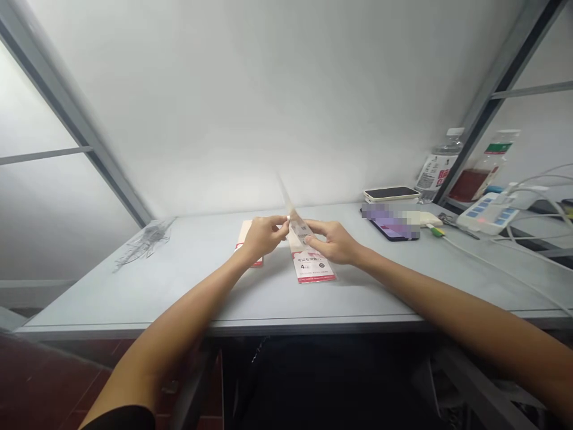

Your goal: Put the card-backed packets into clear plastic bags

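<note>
Where both hands [264, 237] [335, 242] pinch, the oblong packet [312, 267] looks translucent.

Pale worktop [179, 260]; white wall panel [268, 89] along its far edge, brightest low down. Grey posts [97, 161] at both far corners. Reddish tiled floor [67, 382] below near edge.

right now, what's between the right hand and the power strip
The head view shows a purple-screened phone, a pale block, a yellow-green plug and a blurred metallic item.
</note>
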### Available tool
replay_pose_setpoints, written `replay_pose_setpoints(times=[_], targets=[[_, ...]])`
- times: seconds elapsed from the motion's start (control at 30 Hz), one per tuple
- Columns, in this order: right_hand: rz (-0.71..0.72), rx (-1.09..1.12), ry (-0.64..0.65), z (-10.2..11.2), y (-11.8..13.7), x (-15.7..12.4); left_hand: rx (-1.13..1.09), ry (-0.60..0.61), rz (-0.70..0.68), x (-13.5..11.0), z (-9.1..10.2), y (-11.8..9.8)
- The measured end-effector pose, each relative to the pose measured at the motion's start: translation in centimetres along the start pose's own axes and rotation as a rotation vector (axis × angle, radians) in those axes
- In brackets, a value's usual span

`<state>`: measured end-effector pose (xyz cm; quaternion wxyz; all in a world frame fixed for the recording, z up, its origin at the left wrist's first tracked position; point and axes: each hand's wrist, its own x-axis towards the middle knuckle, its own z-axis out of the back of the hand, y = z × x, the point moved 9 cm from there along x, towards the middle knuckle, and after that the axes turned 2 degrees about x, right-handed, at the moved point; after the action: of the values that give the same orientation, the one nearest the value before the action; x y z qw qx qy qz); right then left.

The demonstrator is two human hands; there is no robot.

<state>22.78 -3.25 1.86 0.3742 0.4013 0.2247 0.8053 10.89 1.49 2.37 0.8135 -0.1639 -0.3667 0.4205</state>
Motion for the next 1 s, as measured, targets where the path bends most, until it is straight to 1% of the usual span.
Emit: replay_pose_setpoints(times=[0.17, 0.3, 0.43, 0.63, 0.8, 0.9, 1.0], targets=[[0.025, -0.007, 0.028, -0.2, -0.2, -0.1, -0.015, 0.015, -0.040, 0.0, 0.0, -0.2], [0.042, -0.026, 0.020, 0.0, -0.1, -0.2, -0.070, 0.048, -0.042, 0.1, -0.1, 0.1], [0.050, -0.047, 0.032, 0.0, 0.2, -0.2, -0.186, 0.093, 0.003, 0.1, -0.4, 0.5], [0.030, -0.075, 0.072, -0.5, -0.3, -0.4, -0.207, 0.146, 0.121, 0.1, -0.9, 1.3], [0.035, -0.105, 0.031, -0.5, -0.8, -0.3, -0.351, 0.151, 0.185, 0.2, -1.4, 1.0], [0.036, -0.100, 0.027, -0.6, -1.0, -0.2, -0.364, 0.146, 0.185, 0.2, -1.5, 0.8], [0.049, -0.088, 0.026, -0.8, -0.9, -0.2, -0.342, 0.108, 0.175, 0.1, -1.3, 0.8]])
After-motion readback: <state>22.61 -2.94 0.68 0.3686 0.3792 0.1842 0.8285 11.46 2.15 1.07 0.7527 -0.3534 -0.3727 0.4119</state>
